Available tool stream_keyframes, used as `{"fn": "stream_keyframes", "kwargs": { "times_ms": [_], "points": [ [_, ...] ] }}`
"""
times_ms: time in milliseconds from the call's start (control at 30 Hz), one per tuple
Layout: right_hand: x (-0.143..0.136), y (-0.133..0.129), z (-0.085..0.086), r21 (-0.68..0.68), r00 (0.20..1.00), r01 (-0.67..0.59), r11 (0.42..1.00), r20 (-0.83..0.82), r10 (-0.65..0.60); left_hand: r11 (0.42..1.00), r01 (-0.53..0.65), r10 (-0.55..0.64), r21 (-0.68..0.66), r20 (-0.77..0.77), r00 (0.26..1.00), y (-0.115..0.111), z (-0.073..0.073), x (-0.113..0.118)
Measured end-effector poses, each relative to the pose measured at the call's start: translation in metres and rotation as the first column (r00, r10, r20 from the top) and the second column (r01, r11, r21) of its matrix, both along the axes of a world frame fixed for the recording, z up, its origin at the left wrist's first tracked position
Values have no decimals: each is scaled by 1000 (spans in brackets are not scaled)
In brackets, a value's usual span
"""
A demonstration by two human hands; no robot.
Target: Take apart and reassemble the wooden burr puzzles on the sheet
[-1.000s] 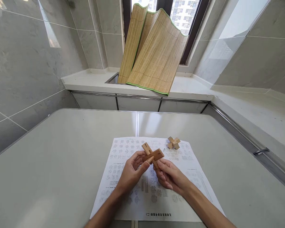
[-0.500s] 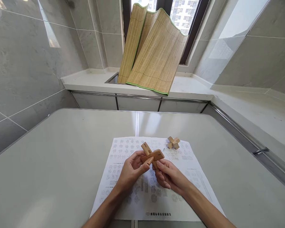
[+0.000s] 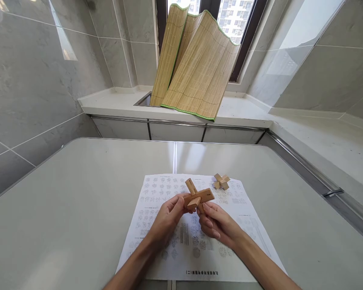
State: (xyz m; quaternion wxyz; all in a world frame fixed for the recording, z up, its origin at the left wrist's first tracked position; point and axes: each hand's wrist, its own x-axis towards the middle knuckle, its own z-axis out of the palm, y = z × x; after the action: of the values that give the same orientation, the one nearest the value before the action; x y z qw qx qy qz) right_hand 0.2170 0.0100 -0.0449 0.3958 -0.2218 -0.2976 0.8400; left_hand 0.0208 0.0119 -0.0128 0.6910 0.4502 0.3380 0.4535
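Observation:
A brown wooden puzzle [image 3: 198,197] of crossed bars, with dark marks on two bar ends, is held above a printed sheet [image 3: 230,249]. My left hand [image 3: 169,215] pinches the left end of one bar between thumb and fingers. The lower bar end is gripped by my right hand [image 3: 218,223], its fingers curled below. Part of the puzzle is hidden behind the fingers. Beyond it, on the sheet's far right part, rests a smaller, paler wooden cross-shaped puzzle [image 3: 221,181], touched by neither hand.
The sheet lies on a glossy pale table [image 3: 72,209] with a seam down its middle. Behind the table is a white ledge [image 3: 115,102], where a folded bamboo mat [image 3: 199,68] stands against the window. A metal rail [image 3: 305,165] runs along the right side.
The brown puzzle has shifted slightly right and turned, so one bar end now points toward me. My left thumb has moved up and back along the bar's left end.

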Motion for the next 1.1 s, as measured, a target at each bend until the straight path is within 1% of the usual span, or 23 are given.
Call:
{"fn": "stream_keyframes", "kwargs": {
  "times_ms": [267, 600, 800, 900, 1033, 1100],
  "points": [
    [1, 0, 0, 14, 1000, 10, 1000, -7, -10, 998, -46, 45, -54, -12, 999, 1, 0, 1],
    [2, 0, 3, 19, 999, 48, 999, 8, -48, 999, -32, 32, -32, -29, 999, 1, 2, 0],
    [-2, -2, 3, 29, 993, 110, 994, 41, -111, 998, -65, 64, -26, -29, 998, -1, 2, 1],
    [-4, -1, 6, 38, 989, 131, 991, 62, -133, 995, -96, 97, 8, -83, 992, -2, 5, 1],
    [-2, 2, 12, 32, 972, 221, 975, 72, -223, 991, -100, 114, 88, -173, 978, -2, 8, -1],
    [1, 4, 13, 32, 964, 258, 966, 64, -260, 991, -104, 118, 85, -176, 977, -2, 8, -2]
  ]
}}
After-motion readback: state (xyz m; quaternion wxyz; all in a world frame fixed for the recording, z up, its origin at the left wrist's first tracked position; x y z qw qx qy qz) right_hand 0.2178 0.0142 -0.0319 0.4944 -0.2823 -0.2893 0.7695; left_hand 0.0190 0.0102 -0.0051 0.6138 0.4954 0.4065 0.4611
